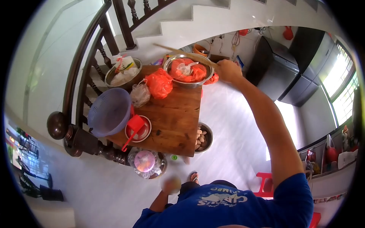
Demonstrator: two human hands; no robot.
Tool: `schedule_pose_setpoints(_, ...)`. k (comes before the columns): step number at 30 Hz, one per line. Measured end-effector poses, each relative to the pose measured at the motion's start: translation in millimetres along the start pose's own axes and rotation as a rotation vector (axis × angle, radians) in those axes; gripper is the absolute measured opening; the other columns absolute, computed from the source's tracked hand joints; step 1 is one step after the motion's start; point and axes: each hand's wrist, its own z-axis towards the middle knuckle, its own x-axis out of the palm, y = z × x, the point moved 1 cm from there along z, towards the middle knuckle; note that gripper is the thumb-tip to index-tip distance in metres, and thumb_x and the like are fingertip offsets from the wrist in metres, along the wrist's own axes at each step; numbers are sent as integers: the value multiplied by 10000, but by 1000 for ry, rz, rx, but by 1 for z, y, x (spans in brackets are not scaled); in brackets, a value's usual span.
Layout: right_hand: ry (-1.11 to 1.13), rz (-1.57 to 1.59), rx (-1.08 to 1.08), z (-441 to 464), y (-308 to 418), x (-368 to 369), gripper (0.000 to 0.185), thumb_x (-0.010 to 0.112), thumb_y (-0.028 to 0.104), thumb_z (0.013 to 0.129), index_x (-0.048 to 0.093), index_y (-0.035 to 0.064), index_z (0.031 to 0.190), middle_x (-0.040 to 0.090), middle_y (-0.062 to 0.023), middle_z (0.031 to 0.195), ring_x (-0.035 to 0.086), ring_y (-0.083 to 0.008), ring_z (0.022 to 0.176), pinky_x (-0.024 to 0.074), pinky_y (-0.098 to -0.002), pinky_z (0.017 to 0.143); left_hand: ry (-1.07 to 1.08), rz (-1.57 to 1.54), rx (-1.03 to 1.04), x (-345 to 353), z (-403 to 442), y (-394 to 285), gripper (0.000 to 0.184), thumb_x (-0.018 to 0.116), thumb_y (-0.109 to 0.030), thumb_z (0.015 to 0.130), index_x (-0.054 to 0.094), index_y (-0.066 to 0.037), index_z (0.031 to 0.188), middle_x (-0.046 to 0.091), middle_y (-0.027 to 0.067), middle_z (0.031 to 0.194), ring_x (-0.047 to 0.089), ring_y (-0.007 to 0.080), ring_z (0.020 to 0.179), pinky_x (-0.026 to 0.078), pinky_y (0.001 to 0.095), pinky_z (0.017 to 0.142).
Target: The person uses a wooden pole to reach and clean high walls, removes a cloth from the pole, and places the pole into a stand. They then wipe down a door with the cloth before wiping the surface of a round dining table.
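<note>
My right hand (228,71) is closed around the near end of a long wooden stick (178,51), stretched out over the table's far right corner. The stick slants to the left across the far rim of a steel basin (170,78) that holds red plastic bags (197,72). Down by my legs, my left hand (165,189) is closed around a round, pale thing (175,184). Blur hides its kind and most of the fingers. A knotted red bag (159,83) and a clear plastic bag (140,94) lie on the wooden table (175,121), left of the basin.
A purple colander (110,112) and a red scoop (135,124) on a dish occupy the table's left side. Another bowl (123,71) stands behind. Beneath the table edge are a bowl of brown tubers (200,139) and a plastic-covered pot (145,162). A red stool (264,185) stands right.
</note>
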Motion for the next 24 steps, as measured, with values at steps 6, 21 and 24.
schedule_pose_setpoints(6,26,9,-68,-14,-47,-22,358,512,396,962,718,132,1091,714,-161,1035,677,-370,966,539,-471,851,181,-35,-377,6,4,26,300,618,-346,921,687,-89,1057,657,62,1009,627,238,946,496,454,822)
schedule_pose_setpoints(21,-144,254,155,-116,-344,-83,246,621,214,979,722,3,1052,659,-151,707,589,-224,586,489,-375,609,165,618,-879,105,98,-33,402,564,-388,877,695,-51,1055,666,196,1146,632,351,1086,494,480,922)
schedule_pose_setpoints(24,-244,284,177,-149,-409,-87,248,651,210,970,725,-3,1074,657,-131,694,576,-189,561,483,-346,583,152,666,-1028,148,144,-34,484,502,-417,928,707,15,1007,685,282,1092,655,436,1045,519,502,887)
